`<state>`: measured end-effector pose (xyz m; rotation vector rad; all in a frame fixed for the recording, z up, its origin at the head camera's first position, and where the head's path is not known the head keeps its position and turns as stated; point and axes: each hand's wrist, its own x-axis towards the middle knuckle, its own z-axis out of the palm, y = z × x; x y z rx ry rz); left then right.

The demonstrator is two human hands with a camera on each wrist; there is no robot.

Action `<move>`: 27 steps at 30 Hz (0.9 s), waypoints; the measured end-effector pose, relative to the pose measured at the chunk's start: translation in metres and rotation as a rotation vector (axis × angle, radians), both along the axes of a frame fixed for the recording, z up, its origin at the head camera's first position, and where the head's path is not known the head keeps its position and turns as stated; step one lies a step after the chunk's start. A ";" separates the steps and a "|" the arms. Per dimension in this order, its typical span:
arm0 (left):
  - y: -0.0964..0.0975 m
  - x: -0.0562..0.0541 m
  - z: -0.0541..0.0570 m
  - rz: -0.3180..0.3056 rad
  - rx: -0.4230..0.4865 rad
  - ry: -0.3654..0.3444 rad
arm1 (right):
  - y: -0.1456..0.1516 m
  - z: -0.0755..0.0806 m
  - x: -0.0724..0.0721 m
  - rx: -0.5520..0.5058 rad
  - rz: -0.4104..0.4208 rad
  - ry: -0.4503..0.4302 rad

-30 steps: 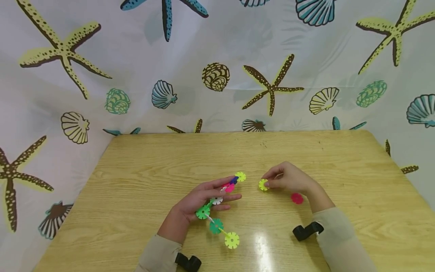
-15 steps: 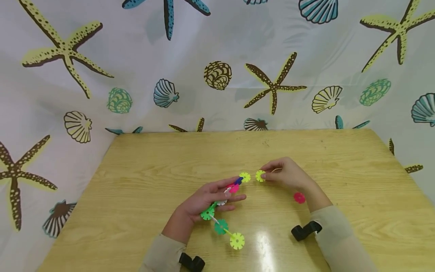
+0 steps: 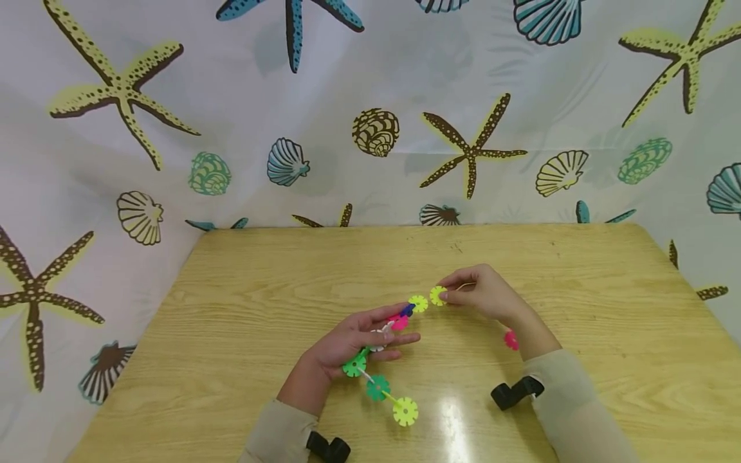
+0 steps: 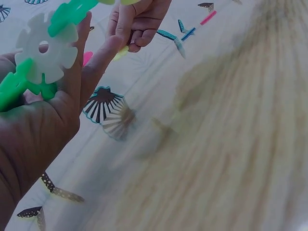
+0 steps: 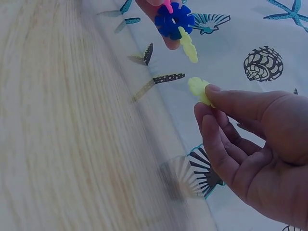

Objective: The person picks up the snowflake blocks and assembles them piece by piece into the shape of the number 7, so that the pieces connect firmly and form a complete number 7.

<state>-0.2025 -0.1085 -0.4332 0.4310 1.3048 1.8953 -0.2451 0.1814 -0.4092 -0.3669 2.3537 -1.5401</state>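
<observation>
My left hand [image 3: 341, 341] holds a chain of notched plastic discs across its palm, thumb over the white disc [image 4: 61, 50] and index finger along the far part. From a loose yellow disc [image 3: 405, 411] near the wrist, the chain runs through teal and green discs [image 3: 354, 366], then white, pink and blue [image 5: 168, 24] ones. A yellow disc [image 5: 188, 45] sits edge-on in the blue one at the far end. Between thumb and fingertips, my right hand [image 3: 489, 296] pinches a separate yellow disc [image 5: 196, 87]. A small gap divides it from the chain's yellow end.
On the wooden table [image 3: 260, 276], a pink disc [image 3: 511, 340] lies beside the right wrist, partly hidden by it. A white cloth [image 3: 324, 109] printed with shells and starfish hangs behind the table and along its sides. Black mounts [image 3: 517, 393] are strapped to both sleeves.
My right hand has brought its yellow disc up and leftward, close to the chain's yellow end. The left hand keeps its hold on the chain, shifted slightly right in view.
</observation>
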 end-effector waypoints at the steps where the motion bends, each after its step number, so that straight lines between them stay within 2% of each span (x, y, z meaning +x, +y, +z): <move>1: 0.000 0.000 0.000 0.000 -0.001 0.002 | -0.001 0.000 0.000 0.001 0.001 0.001; 13: -0.002 0.001 0.001 0.009 -0.001 0.012 | -0.006 0.005 0.000 -0.044 0.022 0.026; 21: 0.000 0.000 0.000 -0.001 0.011 0.005 | -0.004 0.004 0.000 -0.095 0.034 0.015; 27: 0.000 0.000 0.000 -0.013 0.001 0.025 | -0.005 0.000 -0.001 -0.115 0.039 0.019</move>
